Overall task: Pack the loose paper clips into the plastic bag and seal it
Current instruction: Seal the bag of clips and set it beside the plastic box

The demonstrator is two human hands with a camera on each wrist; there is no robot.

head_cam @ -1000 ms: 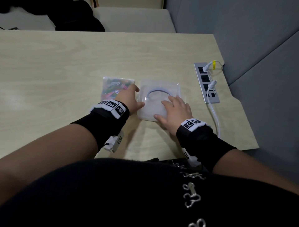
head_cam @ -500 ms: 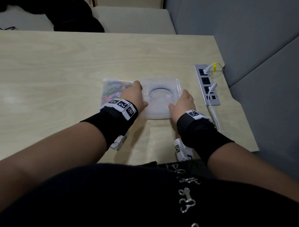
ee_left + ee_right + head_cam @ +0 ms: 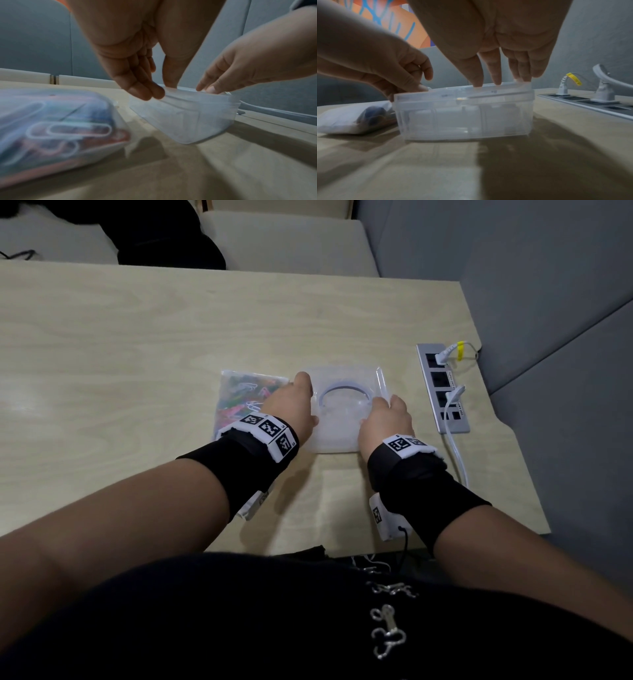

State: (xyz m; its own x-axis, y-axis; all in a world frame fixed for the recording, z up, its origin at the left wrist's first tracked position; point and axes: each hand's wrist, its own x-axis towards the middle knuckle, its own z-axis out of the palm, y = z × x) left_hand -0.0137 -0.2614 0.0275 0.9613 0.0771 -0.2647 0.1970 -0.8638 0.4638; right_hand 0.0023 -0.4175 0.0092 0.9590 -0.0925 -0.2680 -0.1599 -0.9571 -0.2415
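Note:
A clear plastic bag (image 3: 239, 398) full of coloured paper clips lies flat on the table; it also shows in the left wrist view (image 3: 51, 128) and the right wrist view (image 3: 351, 119). Just to its right stands a clear plastic box (image 3: 342, 422) with its lid on (image 3: 462, 116). My left hand (image 3: 294, 405) grips the box's left rim, fingers outside and thumb on top (image 3: 159, 90). My right hand (image 3: 383, 416) pinches the lid's right edge with its fingertips (image 3: 498, 82). No loose clips show on the table.
A grey power strip (image 3: 442, 392) with two white plugs sits right of the box, and its white cable (image 3: 455, 446) runs toward the table's near edge. A grey padded wall stands close on the right. A dark bundle (image 3: 164, 234) lies on the bench behind.
My right hand has left the top of the lid, where it lay flat, and now holds the box's right edge. The left hand has slid forward along the left edge.

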